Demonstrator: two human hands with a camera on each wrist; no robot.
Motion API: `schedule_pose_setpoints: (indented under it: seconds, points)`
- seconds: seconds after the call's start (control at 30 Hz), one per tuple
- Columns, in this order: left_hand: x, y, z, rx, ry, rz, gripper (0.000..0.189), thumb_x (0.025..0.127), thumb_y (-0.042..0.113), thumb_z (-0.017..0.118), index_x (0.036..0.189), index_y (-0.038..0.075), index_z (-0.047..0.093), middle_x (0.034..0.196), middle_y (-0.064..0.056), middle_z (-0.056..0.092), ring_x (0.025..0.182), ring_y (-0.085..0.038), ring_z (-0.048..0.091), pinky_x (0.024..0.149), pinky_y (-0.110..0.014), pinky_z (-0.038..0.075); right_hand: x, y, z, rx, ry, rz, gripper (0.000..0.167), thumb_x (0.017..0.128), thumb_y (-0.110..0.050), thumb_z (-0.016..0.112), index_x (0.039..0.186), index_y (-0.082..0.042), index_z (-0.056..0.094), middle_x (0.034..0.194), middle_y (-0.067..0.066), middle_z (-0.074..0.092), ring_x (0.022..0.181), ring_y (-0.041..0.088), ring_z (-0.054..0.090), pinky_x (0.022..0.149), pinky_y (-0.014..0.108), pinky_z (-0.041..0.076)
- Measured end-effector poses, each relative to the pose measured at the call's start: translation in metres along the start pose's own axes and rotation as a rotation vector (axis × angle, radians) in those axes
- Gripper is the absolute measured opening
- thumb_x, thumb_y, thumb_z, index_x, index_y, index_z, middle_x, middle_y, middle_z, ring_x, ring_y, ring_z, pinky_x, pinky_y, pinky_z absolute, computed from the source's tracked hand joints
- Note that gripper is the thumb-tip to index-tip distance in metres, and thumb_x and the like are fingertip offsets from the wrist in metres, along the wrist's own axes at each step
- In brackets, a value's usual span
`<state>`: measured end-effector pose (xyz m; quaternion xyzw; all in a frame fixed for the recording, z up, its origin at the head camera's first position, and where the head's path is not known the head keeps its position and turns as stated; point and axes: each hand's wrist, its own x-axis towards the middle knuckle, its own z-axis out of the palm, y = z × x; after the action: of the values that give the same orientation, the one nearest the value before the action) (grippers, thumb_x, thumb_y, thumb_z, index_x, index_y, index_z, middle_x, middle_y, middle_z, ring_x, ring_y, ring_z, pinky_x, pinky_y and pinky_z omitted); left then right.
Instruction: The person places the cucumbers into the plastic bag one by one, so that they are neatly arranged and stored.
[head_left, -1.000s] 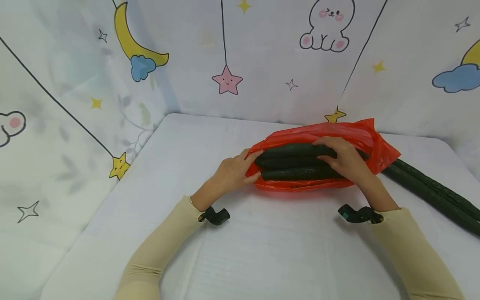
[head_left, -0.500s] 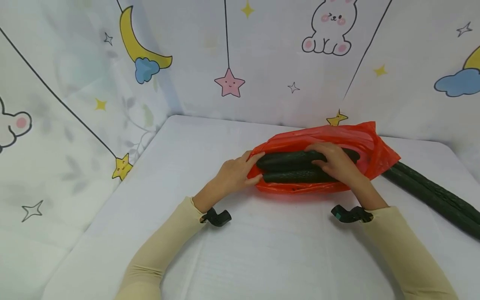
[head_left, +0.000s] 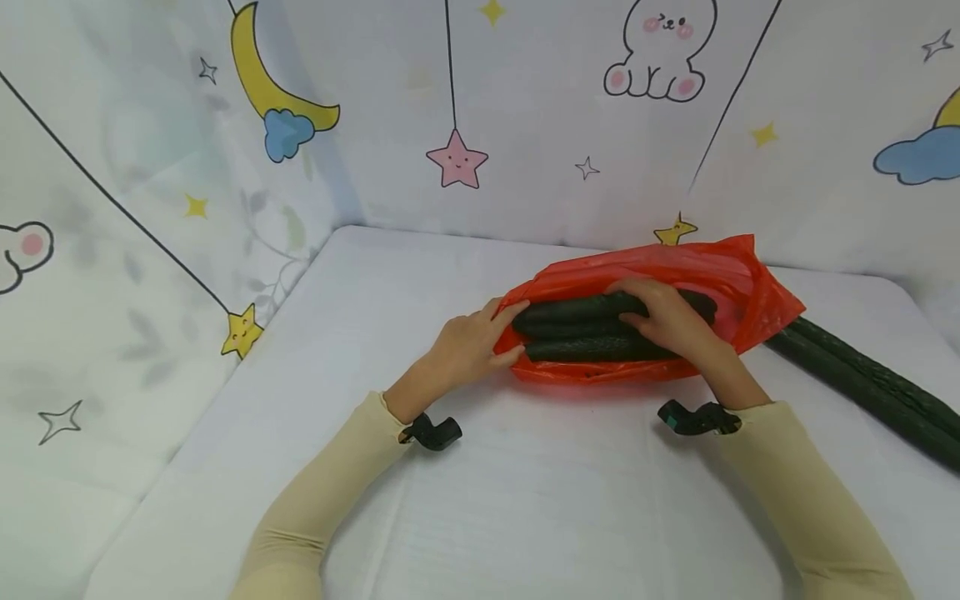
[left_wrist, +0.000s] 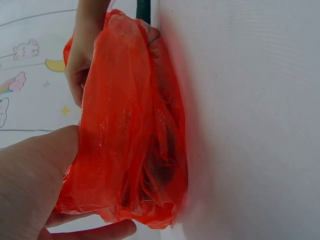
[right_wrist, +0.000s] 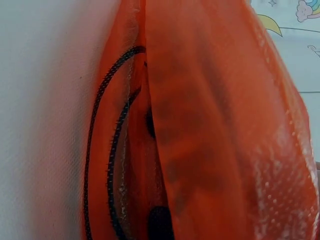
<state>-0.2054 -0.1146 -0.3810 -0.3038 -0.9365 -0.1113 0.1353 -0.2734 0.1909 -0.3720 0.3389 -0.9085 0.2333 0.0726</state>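
Note:
A red plastic bag (head_left: 675, 260) lies on its side with dark green cucumbers (head_left: 600, 348) in its opening. My right hand (head_left: 667, 317) reaches over the opening and grips the upper cucumber (head_left: 570, 310), thumb on its near side. At the bag's left end my left hand (head_left: 463, 348) holds the edge, fingers and thumb spread round the cucumber ends. The left wrist view shows the left hand (left_wrist: 37, 172) against the crinkled bag (left_wrist: 120, 110), with the right hand (left_wrist: 80, 70) behind it. Red film (right_wrist: 200, 110) fills most of the right wrist view, where the right hand is hidden.
Two more long cucumbers (head_left: 862, 379) lie side by side on the white table (head_left: 540, 500), right of the bag and partly behind its corner. A white backdrop (head_left: 525, 92) with cartoon drawings rises behind the table.
My right hand has moved left along the bag, and the cucumbers' right ends now lie farther left, showing more of the bag's inside. The left hand stays at the bag's left end.

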Motion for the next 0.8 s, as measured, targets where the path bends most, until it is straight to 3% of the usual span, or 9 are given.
schedule_pose_setpoints:
  seconds: [0.27,0.8]
  points:
    - [0.001,-0.001,0.0,0.003,-0.008,-0.004,0.06,0.093,0.036,0.063,0.143,0.009,0.046,0.129,-0.013,0.057,0.064,-0.02,0.058,0.057,-0.028,0.052,0.001,-0.001,-0.001,-0.032,-0.016,-0.019,0.044,0.083,0.008,0.069,0.125,0.001,0.059,0.121,0.021,0.063,0.115,0.038,0.056,0.099,0.058,0.043]
    - [0.002,0.001,-0.002,0.003,-0.018,-0.005,0.061,0.092,0.036,0.064,0.144,0.009,0.045,0.128,-0.014,0.057,0.066,-0.019,0.058,0.06,-0.029,0.053,-0.008,-0.002,-0.006,0.006,-0.053,0.037,0.045,0.087,0.003,0.068,0.131,0.001,0.056,0.137,0.025,0.05,0.126,0.042,0.045,0.101,0.062,0.039]
